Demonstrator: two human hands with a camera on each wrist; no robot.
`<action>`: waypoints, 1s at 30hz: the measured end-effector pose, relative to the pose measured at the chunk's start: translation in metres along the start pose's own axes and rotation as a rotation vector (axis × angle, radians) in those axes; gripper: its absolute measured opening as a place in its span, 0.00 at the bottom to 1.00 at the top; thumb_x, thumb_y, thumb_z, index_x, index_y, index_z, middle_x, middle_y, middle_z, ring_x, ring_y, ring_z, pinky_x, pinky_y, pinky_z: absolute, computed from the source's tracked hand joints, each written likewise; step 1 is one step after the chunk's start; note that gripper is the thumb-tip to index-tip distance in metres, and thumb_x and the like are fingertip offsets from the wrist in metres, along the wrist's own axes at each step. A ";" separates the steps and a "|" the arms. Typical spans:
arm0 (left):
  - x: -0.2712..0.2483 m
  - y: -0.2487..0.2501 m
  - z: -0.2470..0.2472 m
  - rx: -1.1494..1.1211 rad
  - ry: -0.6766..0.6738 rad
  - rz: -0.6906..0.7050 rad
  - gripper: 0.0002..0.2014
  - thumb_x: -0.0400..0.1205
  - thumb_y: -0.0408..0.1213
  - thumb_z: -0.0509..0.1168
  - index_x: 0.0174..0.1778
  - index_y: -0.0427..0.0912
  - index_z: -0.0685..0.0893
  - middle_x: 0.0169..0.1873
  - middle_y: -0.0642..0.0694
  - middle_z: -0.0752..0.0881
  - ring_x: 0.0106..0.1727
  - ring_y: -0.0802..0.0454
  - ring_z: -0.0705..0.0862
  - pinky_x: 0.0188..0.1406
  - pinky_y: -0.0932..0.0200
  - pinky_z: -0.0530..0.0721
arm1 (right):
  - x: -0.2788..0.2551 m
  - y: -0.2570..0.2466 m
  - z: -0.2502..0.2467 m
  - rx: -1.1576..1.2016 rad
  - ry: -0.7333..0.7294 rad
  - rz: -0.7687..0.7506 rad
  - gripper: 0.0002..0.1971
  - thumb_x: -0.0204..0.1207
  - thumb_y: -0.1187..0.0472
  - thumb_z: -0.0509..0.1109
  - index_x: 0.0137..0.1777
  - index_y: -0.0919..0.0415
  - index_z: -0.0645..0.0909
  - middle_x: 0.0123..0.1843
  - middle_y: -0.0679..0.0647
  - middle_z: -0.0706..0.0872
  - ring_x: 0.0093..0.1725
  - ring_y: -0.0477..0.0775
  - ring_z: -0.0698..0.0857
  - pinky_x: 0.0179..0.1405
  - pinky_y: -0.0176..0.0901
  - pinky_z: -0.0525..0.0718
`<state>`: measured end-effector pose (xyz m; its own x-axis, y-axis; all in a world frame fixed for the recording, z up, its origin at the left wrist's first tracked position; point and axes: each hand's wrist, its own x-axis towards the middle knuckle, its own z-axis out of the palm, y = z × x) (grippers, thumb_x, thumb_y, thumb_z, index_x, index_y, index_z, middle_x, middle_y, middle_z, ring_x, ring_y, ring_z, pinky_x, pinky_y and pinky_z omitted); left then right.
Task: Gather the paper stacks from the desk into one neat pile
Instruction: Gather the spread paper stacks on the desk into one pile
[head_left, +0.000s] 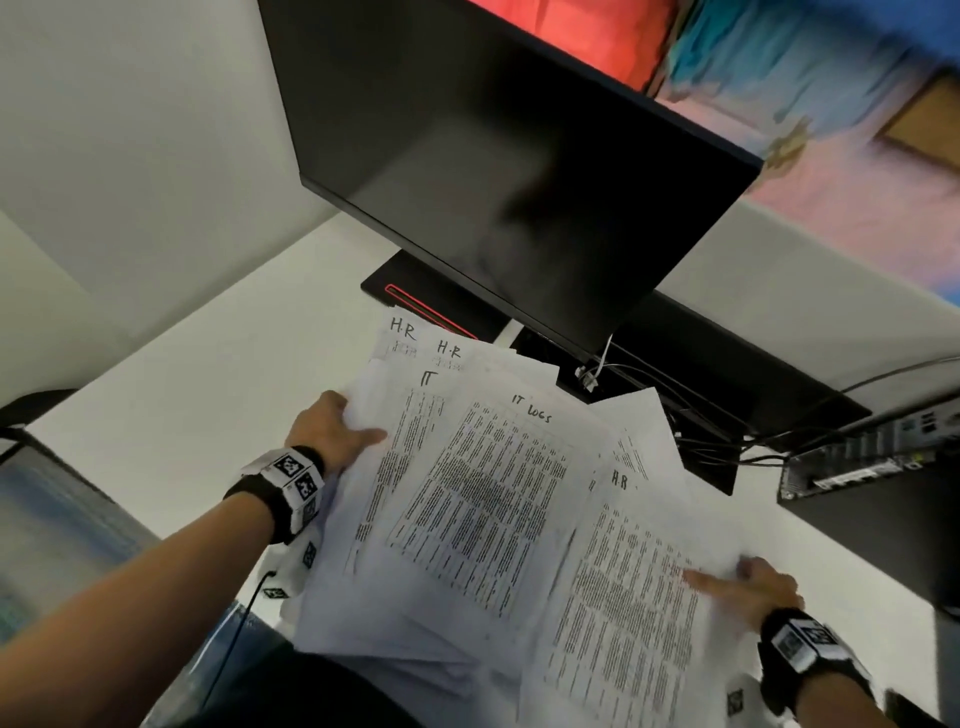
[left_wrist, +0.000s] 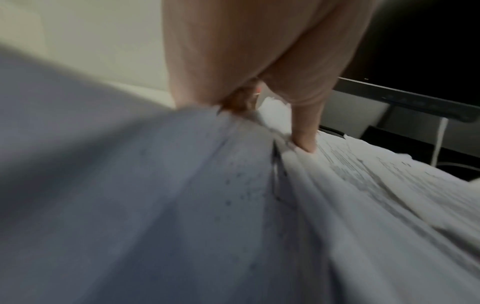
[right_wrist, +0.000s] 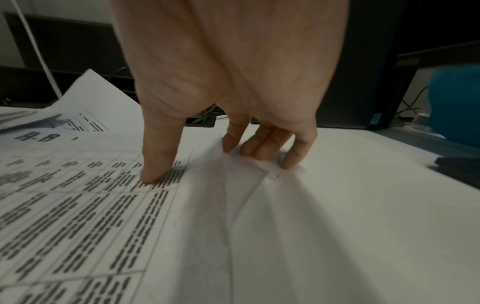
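Observation:
A loose, fanned-out bunch of printed papers (head_left: 493, 493), hand-labelled "H.R", "IT" and "IT logs", is spread between my two hands over the white desk (head_left: 208, 389). My left hand (head_left: 332, 431) grips the bunch at its left edge. In the left wrist view its thumb (left_wrist: 303, 135) lies on top of the papers (left_wrist: 363, 185) and the fingers are hidden beneath. My right hand (head_left: 748, 582) holds the right-hand "H.R" sheet at its right edge. There the thumb (right_wrist: 158, 164) presses on the printed sheet (right_wrist: 78, 205) while the curled fingers (right_wrist: 265, 146) pinch a crease into its edge.
A dark monitor (head_left: 519, 182) on a black base (head_left: 415, 296) stands just behind the papers. Cables (head_left: 701, 415) and a small computer box (head_left: 857, 462) lie at the back right. A grey partition wall encloses the desk's left and far sides. The desk's front edge is under the papers.

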<state>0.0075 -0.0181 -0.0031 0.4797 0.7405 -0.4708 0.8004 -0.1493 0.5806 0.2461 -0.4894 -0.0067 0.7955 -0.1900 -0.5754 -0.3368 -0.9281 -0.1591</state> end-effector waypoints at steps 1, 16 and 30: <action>-0.004 -0.001 -0.001 0.059 0.108 0.006 0.35 0.69 0.53 0.80 0.65 0.38 0.75 0.52 0.41 0.85 0.55 0.38 0.85 0.54 0.46 0.84 | -0.006 0.002 0.005 0.068 0.004 -0.022 0.47 0.66 0.49 0.91 0.81 0.70 0.75 0.79 0.73 0.77 0.74 0.73 0.80 0.80 0.62 0.79; -0.019 -0.001 -0.001 0.199 -0.173 0.062 0.35 0.73 0.60 0.73 0.66 0.36 0.79 0.63 0.37 0.86 0.63 0.36 0.84 0.53 0.52 0.79 | -0.154 -0.018 -0.064 1.009 0.478 -0.347 0.06 0.86 0.60 0.73 0.57 0.57 0.91 0.67 0.56 0.89 0.50 0.29 0.92 0.64 0.36 0.87; -0.053 0.010 0.013 -0.145 -0.194 0.392 0.20 0.80 0.27 0.66 0.68 0.43 0.78 0.53 0.46 0.88 0.50 0.45 0.86 0.42 0.61 0.77 | -0.173 -0.051 0.116 0.414 -0.111 -0.136 0.32 0.89 0.42 0.64 0.71 0.74 0.85 0.70 0.72 0.89 0.66 0.69 0.88 0.72 0.55 0.83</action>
<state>-0.0054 -0.0671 0.0184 0.8057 0.5078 -0.3049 0.4933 -0.2904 0.8200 0.0673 -0.3719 0.0079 0.7954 -0.0183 -0.6058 -0.4239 -0.7312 -0.5344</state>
